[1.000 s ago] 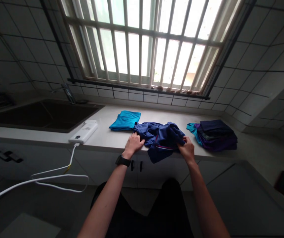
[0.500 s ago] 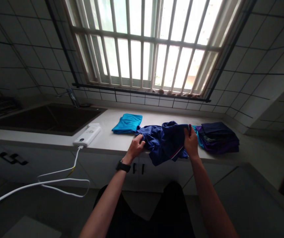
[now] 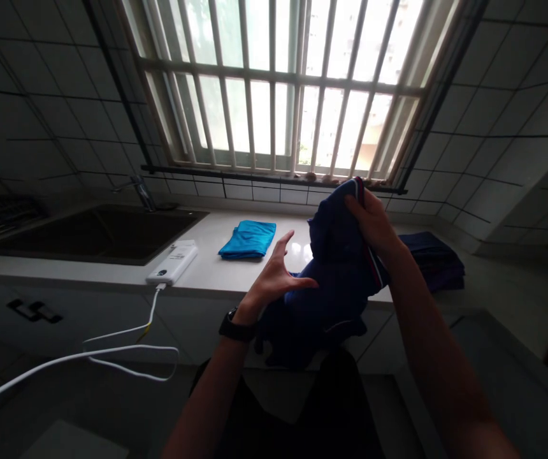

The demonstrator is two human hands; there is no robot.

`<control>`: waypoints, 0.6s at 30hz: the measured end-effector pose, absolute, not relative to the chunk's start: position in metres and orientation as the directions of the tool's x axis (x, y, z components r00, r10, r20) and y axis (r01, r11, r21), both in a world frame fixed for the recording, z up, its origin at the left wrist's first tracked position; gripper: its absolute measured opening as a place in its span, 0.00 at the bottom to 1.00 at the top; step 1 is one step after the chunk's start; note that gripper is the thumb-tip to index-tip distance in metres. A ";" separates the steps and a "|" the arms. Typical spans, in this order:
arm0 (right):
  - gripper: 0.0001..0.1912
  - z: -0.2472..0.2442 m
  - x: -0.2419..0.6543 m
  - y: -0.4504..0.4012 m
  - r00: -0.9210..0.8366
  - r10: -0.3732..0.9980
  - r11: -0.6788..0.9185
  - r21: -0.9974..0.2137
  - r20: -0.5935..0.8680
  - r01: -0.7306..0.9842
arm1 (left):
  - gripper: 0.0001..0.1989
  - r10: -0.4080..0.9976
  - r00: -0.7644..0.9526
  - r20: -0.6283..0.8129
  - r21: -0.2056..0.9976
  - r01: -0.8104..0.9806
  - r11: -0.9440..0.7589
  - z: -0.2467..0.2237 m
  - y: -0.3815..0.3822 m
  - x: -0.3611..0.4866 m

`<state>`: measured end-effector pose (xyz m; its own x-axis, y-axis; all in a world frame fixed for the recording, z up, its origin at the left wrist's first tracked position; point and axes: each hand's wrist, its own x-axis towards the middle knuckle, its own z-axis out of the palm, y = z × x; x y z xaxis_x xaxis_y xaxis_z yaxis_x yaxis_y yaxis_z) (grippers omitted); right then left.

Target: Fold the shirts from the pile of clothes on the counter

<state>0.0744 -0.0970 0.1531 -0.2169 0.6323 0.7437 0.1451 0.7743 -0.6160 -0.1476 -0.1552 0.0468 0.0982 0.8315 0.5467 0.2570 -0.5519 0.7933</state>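
Observation:
My right hand is raised and shut on the upper edge of a navy garment, which has a red-and-white striped trim. The garment hangs from that hand in loose folds, its lower part dangling past the counter's front edge. My left hand is open with its fingers spread, and its fingertips are at or just against the garment's side. A folded teal cloth lies on the counter left of the hands. A stack of folded dark clothes sits to the right, partly hidden behind my right forearm.
A white power bank lies on the white counter, and its white cable trails down over the front edge. Farther left are a dark sink and a faucet. A barred window rises behind the counter.
My right hand has lifted the navy garment up off the counter. My left hand has let go and opened beside it. The garment now hangs instead of lying bunched.

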 end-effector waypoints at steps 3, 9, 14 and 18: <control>0.20 0.157 0.062 -0.109 -0.358 0.661 0.721 -0.690 0.659 0.059 | 0.53 0.830 0.246 0.500 0.836 0.115 -0.537 0.050 -0.148 -0.144; 0.20 0.156 0.060 -0.120 -0.570 0.670 0.632 -0.768 0.476 0.100 | 0.16 0.849 0.125 0.513 0.837 0.149 -0.527 0.068 -0.155 -0.147; 0.27 0.139 0.081 -0.110 -0.728 0.632 0.529 -0.835 0.267 0.153 | 0.14 0.779 -0.116 0.616 0.777 0.255 -0.576 0.088 -0.160 -0.160; 0.24 0.126 0.091 -0.100 -0.751 0.619 0.594 -0.762 0.229 0.257 | 0.12 0.740 -0.053 0.670 0.704 0.362 -0.611 0.098 -0.168 -0.164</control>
<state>0.0913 -0.0996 0.1261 -0.7513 0.6190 0.2292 0.2571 0.5942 -0.7622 -0.1642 -0.1682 0.0980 -0.0533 0.7404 0.6701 0.3617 -0.6112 0.7040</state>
